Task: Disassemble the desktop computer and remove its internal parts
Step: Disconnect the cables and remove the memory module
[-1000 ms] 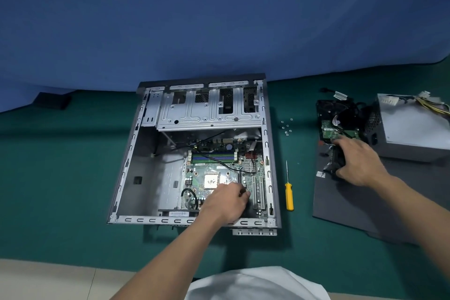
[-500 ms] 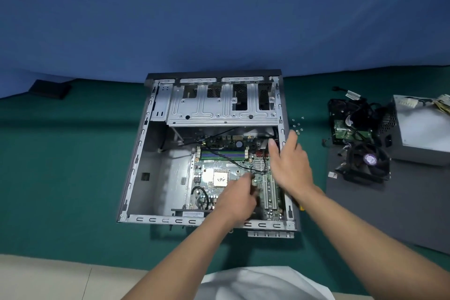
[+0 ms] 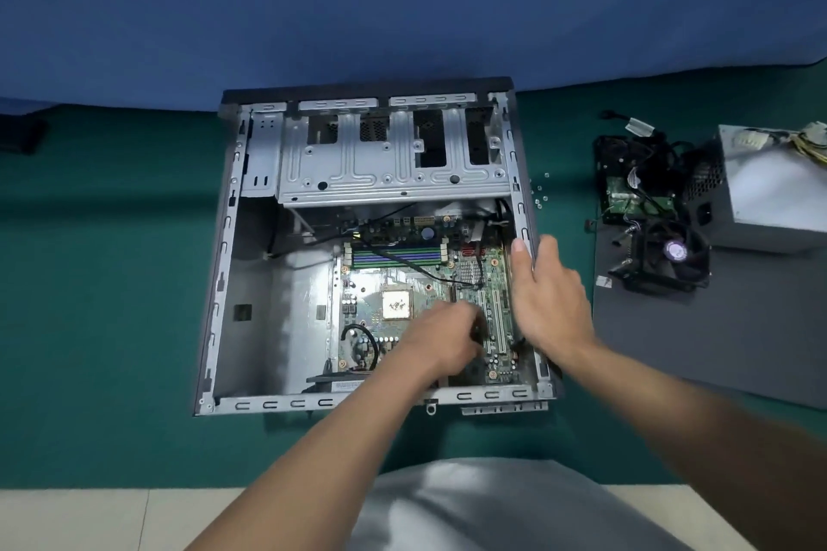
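**Motherboard Next to Come Out**

The steel case (image 3: 268, 327) lay flat on the green felt counter (image 3: 112, 282), its thin green motherboard (image 3: 429, 277) seated inside. The left hand (image 3: 441, 340) curled over the slots; whether it gripped anything was unclear. The right hand (image 3: 550, 300), fingers straight and empty, hovered at the case's right wall. Next, probably: unplug the black cables (image 3: 402, 257), then lift the board.

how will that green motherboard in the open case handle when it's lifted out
The flat green motherboard probably lifts stiff, flexing slightly, being a thin wide board. Likely fragile: exposed chips and slots cover it. The black cable lying across it may snag.
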